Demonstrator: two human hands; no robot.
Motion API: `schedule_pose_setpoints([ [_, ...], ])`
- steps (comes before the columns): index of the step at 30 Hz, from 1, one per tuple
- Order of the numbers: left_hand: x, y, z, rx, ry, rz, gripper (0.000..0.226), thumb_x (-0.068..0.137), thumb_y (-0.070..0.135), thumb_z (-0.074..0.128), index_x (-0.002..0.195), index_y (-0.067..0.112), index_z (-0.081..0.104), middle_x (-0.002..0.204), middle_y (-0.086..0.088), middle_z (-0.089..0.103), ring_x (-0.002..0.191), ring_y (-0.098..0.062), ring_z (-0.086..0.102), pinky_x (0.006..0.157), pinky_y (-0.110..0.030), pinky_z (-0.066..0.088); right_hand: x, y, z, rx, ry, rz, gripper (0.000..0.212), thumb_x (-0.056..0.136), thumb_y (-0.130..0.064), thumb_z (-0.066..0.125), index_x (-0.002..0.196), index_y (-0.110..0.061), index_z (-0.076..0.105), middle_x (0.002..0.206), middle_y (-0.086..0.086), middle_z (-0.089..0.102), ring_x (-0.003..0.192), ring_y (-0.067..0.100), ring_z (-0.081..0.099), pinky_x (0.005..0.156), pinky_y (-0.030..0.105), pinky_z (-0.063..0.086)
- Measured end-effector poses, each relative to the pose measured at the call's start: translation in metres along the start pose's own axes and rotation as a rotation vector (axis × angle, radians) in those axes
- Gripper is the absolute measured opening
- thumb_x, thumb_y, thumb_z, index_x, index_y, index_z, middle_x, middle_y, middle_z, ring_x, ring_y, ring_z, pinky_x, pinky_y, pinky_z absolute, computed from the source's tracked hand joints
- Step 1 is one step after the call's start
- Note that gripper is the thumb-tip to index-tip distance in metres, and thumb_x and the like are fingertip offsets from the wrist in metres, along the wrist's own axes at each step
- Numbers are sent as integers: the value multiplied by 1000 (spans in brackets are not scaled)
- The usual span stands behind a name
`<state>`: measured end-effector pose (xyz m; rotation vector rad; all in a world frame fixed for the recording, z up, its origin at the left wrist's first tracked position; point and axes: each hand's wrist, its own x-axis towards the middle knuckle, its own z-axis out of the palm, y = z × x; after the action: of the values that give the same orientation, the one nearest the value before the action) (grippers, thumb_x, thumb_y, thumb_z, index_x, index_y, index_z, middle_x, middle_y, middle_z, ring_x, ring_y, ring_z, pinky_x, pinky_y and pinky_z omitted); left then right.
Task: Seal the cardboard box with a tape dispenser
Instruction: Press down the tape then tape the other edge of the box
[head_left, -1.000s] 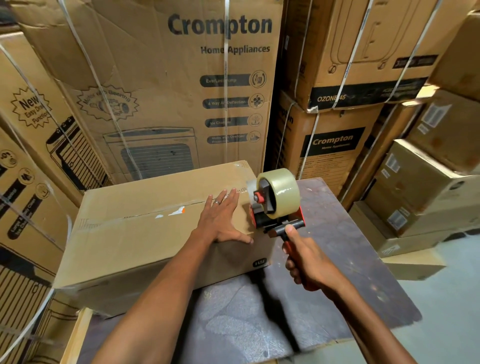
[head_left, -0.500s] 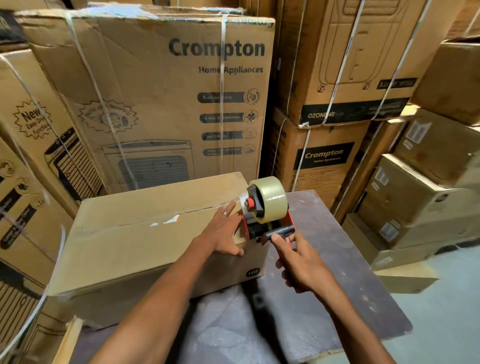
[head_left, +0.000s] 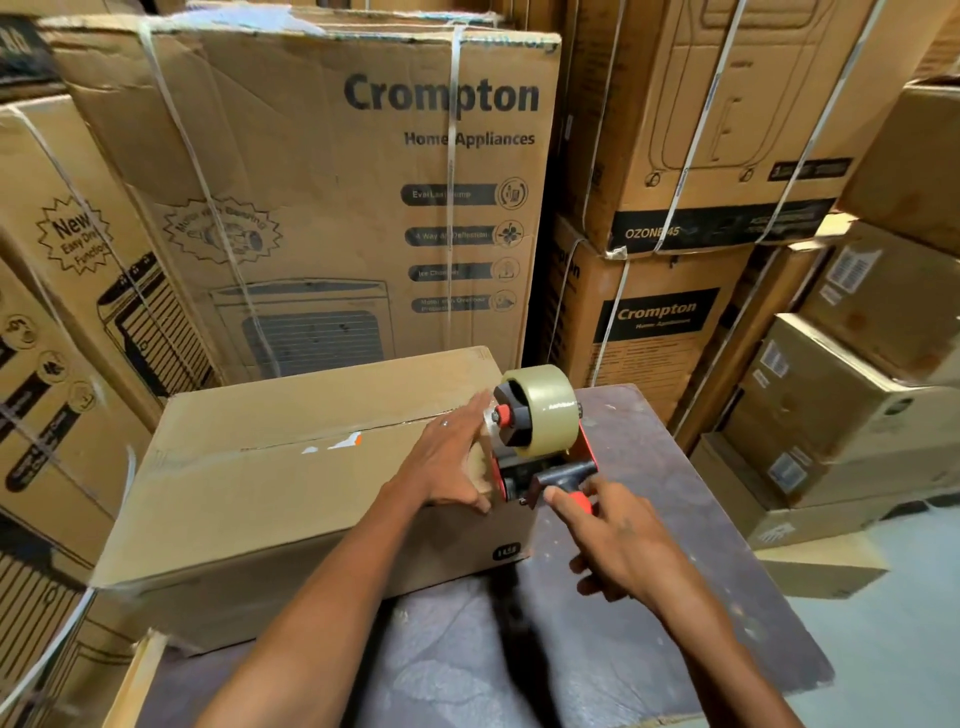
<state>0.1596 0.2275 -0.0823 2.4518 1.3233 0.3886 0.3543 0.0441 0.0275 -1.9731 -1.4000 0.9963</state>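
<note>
A plain brown cardboard box lies on a dark table, its closed top flaps meeting in a long seam. A red and black tape dispenser with a roll of clear tape sits against the box's right end, at the seam. My right hand grips its handle, index finger stretched along it. My left hand lies flat on the box top by the right edge, fingers at the tape's loose end beside the dispenser.
Tall strapped Crompton appliance cartons stand close behind and to the left. More cartons are stacked at the right on a pale floor. A wooden edge shows at the table's lower left.
The dispenser has moved left and down onto the box's right end. My left hand has slid toward the edge beside it. My right index finger now extends along the handle.
</note>
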Motion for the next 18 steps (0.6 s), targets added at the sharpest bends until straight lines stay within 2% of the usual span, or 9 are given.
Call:
schedule_pose_setpoints([
  [2,-3,4,-3,-95,35,-6,165,35,54,88,152,43,-27,171,0,0,153,-25,19,121,-48,26,-2,-9,-11,121,56,-57,33,99,-42,63,111,-18,44,90,17,69,63,27,73,40,23,50],
  [3,-3,3,-3,-94,45,8,164,36,54,88,152,43,-27,170,1,-4,154,-25,18,122,-48,25,-2,-14,-15,153,71,-91,32,98,-36,65,111,-17,42,94,18,67,68,30,74,42,22,52],
  [4,-3,3,-2,-65,43,32,161,37,57,88,156,39,-20,170,1,-3,154,-23,18,122,-49,25,-2,-18,-19,151,68,-120,31,97,-32,67,109,-16,44,97,17,65,72,30,74,44,22,53],
  [6,-1,1,0,37,11,61,147,43,60,87,162,26,7,170,0,4,153,-22,19,123,-46,21,1,-23,-23,117,9,-171,35,91,-31,75,107,-15,49,104,14,63,72,28,75,48,22,55],
  [8,-1,2,1,79,-19,44,137,49,57,89,160,18,18,169,-3,11,153,-23,17,125,-39,15,5,-23,-29,86,-42,-240,48,77,-44,85,107,-24,52,110,6,60,77,26,76,58,29,61],
  [11,-1,3,2,47,-18,42,127,51,57,87,157,27,26,165,-4,26,153,-24,13,124,-39,13,15,-12,-37,-134,-38,-404,69,56,-67,85,113,-49,51,120,-9,53,99,17,67,84,41,61],
  [13,-1,3,1,47,-38,54,121,53,55,88,156,32,29,162,-4,34,154,-22,11,124,-37,9,24,-2,-33,-130,-3,-536,67,61,-61,87,119,-52,54,122,-11,51,109,8,59,93,39,58],
  [16,-1,3,-1,59,-45,63,120,56,51,90,156,31,29,161,-4,35,155,-23,11,124,-36,7,37,2,-17,43,138,-796,43,71,-46,87,110,-36,73,122,-8,51,119,9,55,96,31,54],
  [18,-1,4,-2,66,-51,62,119,57,51,90,157,29,28,162,-6,34,155,-23,10,124,-36,6,45,0,-1,137,223,-945,33,73,-36,87,101,-20,77,119,-1,60,116,17,61,93,36,55],
])
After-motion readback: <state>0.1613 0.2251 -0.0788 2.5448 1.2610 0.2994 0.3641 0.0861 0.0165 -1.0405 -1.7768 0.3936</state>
